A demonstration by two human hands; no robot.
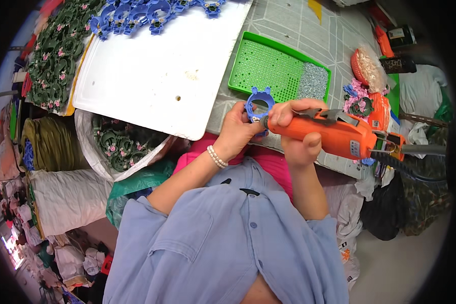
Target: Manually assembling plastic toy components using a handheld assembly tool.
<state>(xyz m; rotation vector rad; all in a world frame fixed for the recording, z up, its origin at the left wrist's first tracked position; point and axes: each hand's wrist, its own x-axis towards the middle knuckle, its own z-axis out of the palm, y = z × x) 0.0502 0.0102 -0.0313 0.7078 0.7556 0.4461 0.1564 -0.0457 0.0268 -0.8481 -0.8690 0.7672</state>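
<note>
Our left hand [236, 127] pinches the blue plastic piece [259, 103] at the table edge, just below the green tray [268, 66]. Our right hand [296, 133] is wrapped around the orange power tool [334, 133], tip on the piece. Piece looks light, stiff, thin; best held by its rim. White board [157, 71] alongside, cluttered workshop.

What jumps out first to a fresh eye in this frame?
The bright orange power tool gripped in the right hand at centre, its tip against a small blue plastic piece held by the left hand. Just behind them sits a green perforated tray on the table, with a big white board to its left carrying more blue pieces along its far edge.
</note>
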